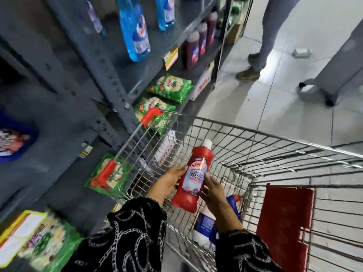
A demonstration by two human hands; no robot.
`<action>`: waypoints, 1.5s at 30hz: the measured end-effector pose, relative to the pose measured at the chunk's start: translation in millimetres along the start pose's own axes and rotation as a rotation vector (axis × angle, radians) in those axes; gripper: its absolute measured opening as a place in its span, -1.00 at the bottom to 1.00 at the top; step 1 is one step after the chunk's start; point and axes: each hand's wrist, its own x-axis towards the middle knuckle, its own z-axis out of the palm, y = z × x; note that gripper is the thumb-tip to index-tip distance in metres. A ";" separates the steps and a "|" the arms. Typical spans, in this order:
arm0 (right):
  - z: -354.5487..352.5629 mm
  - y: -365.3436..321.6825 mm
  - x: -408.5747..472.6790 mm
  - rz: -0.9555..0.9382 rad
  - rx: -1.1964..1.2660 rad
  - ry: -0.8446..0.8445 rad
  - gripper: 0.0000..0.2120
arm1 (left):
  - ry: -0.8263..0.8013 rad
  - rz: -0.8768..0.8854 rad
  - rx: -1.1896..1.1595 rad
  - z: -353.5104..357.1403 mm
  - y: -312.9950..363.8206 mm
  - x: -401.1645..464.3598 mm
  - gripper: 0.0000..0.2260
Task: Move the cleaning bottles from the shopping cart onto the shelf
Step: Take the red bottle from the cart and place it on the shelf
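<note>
A red cleaning bottle (193,177) with a white cap hangs over the wire shopping cart (275,154), held from both sides. My left hand (169,183) grips its left edge and my right hand (213,190) grips its right edge. Below it, inside the cart, lies a blue and white bottle (206,222), partly hidden by my right arm. The grey metal shelf (110,81) stands to the left. On it are blue bottles (135,30) and dark red bottles (193,49) farther back.
Green packets (170,88) lie on the lower shelf levels beside the cart. A red child-seat flap (284,222) is in the cart's near end. A person's legs (261,46) and another cart's wheel (330,101) are on the tiled floor ahead.
</note>
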 end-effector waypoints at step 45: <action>512.3 341.6 -543.4 -0.423 -0.764 -1.327 -0.78 | 1.211 0.733 -0.332 -414.6 -382.2 -706.8 -0.70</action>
